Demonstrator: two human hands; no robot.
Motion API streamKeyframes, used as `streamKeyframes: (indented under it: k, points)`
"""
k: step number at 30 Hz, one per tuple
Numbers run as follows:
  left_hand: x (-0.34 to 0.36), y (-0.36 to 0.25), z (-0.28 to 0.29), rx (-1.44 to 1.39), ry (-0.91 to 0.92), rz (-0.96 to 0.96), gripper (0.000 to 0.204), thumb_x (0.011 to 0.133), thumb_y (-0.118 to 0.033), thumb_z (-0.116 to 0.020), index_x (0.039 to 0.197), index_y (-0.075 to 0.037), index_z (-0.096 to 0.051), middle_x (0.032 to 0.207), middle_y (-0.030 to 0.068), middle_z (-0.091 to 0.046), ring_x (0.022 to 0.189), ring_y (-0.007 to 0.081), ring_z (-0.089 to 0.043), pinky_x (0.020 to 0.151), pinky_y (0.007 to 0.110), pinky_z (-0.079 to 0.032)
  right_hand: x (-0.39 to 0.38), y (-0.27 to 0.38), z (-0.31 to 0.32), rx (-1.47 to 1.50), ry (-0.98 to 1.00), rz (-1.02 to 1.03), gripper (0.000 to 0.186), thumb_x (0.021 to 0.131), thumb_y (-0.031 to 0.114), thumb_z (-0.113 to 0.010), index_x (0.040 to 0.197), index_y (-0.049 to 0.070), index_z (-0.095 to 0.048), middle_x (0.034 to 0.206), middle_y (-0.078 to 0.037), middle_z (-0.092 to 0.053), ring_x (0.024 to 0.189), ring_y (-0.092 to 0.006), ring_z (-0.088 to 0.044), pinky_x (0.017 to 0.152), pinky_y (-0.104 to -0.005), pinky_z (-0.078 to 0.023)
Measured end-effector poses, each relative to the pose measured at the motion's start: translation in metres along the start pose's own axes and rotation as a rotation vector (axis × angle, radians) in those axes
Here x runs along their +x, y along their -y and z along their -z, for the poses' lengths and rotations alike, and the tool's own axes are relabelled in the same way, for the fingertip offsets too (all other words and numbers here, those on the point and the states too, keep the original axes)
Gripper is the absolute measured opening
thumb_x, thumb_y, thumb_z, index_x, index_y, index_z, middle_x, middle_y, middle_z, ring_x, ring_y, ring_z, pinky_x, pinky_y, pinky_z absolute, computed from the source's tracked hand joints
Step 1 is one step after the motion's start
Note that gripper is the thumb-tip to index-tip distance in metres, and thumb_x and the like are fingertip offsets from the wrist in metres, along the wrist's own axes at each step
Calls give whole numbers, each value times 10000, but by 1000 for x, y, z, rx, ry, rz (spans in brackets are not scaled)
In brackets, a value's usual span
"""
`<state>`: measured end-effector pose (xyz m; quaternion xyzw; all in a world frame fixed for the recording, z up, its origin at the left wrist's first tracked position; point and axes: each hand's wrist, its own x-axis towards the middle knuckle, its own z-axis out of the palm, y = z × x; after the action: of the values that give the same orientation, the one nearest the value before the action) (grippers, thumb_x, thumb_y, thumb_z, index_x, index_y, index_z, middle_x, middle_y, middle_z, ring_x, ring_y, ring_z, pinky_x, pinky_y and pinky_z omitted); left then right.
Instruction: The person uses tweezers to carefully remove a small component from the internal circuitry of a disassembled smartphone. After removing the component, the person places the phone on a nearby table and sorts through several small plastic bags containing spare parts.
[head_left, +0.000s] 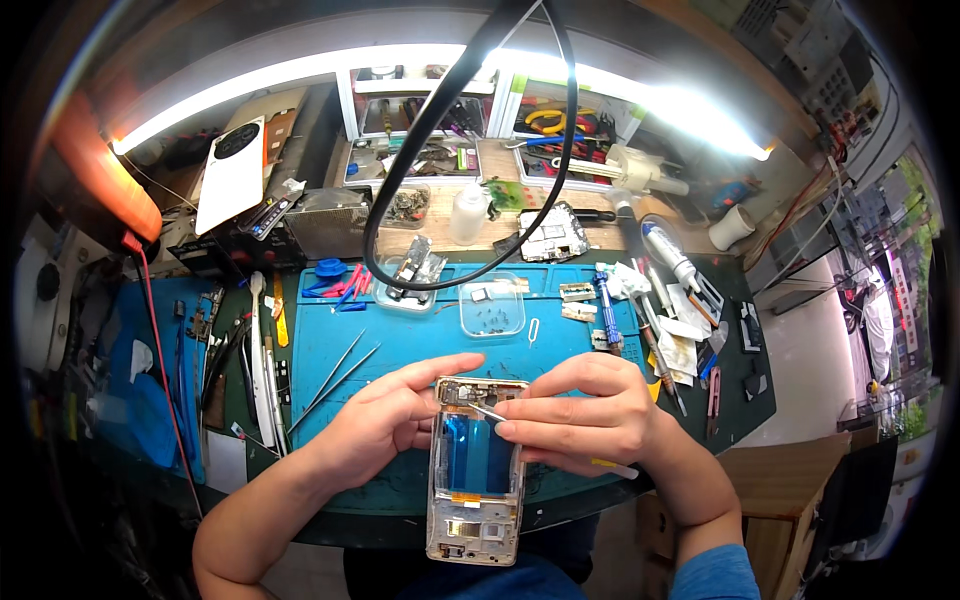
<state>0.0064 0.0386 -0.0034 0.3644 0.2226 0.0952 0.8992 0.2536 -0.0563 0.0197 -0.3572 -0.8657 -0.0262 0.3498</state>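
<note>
An opened phone housing [474, 515] is held tilted over the near edge of the bench. Metal parts show at its top and bottom, with a dark blue glossy area in its middle. My left hand [385, 410] grips its upper left edge; the index finger stretches out beyond the top and other fingers are partly hidden. My right hand [590, 405] is closed around a slim tool [486, 411] with a silver tip and a pale, yellow-marked rear end. That tip lies over the parts at the top of the housing; whether it touches cannot be made out.
Two tweezers [335, 385] lie on the blue mat [400, 340], left of my hands. Beyond the housing stands a clear box [492, 308] of small parts, beside a SIM pin [534, 330]. Tools and tissue crowd the right. A black cable loop [375, 225] hangs overhead.
</note>
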Motion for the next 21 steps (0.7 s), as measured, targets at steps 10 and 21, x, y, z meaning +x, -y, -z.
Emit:
streamKeyframes:
  k: [10, 21]
  points:
    - [-1, 1, -3, 97, -89, -37, 445, 1067, -180, -379, 1499, -79, -424, 1278, 101, -616, 1098, 139, -630, 938, 333, -539, 3, 0, -3, -53, 11, 64, 225, 792, 266, -798, 985, 153, -776, 1022, 31, -760, 863, -134, -693, 661, -242, -538]
    - [1, 4, -4, 201, -77, -59, 399, 1087, -174, -372, 1467, -73, -441, 1289, 86, -611, 1108, 130, -621, 938, 335, -543, -4, -5, 0, 38, -22, -17, 308, 761, 238, -838, 1002, 71, -742, 932, -37, -734, 776, -185, -708, 620, -283, -561]
